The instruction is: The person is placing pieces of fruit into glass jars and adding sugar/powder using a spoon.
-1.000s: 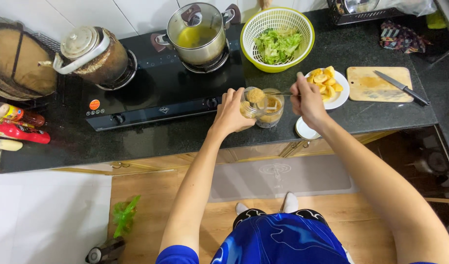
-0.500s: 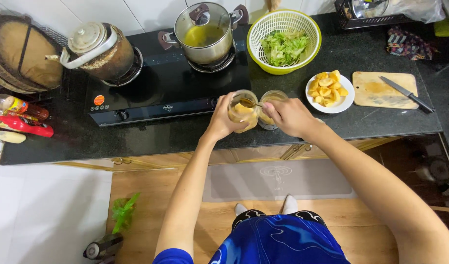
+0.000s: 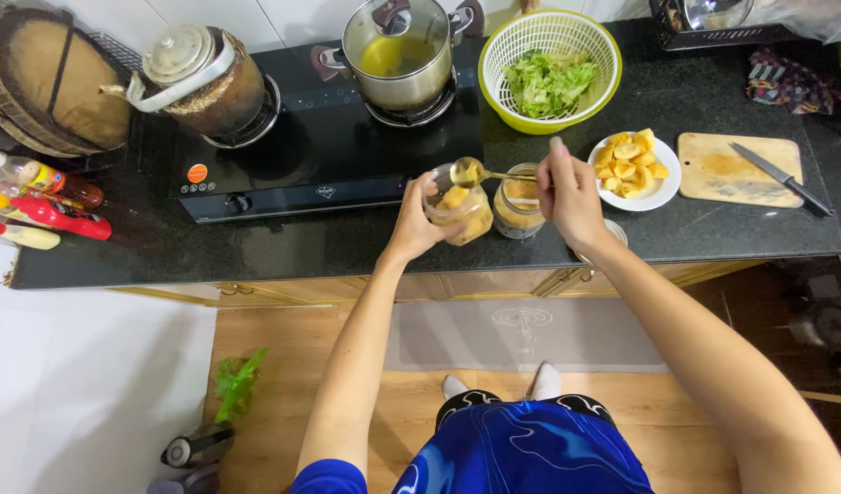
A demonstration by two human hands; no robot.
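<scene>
Two glass jars (image 3: 459,212) stand near the front edge of the counter (image 3: 256,252), with one spoon (image 3: 471,171) above them. One stove (image 3: 320,155) carries two vessels: one steel pot (image 3: 398,55) and one kettle (image 3: 201,78). One yellow colander (image 3: 549,69), one white plate (image 3: 633,169), one cutting board (image 3: 727,169) and one knife (image 3: 779,178) sit toward the right end. Three bottles (image 3: 36,197) lie at the left end. Two hands (image 3: 571,197) are at work.

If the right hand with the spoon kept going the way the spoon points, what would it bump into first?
The right hand points its spoon leftward, bowl already just over the glass jar that the left hand holds. Going straight on, it would probably meet that jar's rim or the left fingers first; depth is unclear.
</scene>
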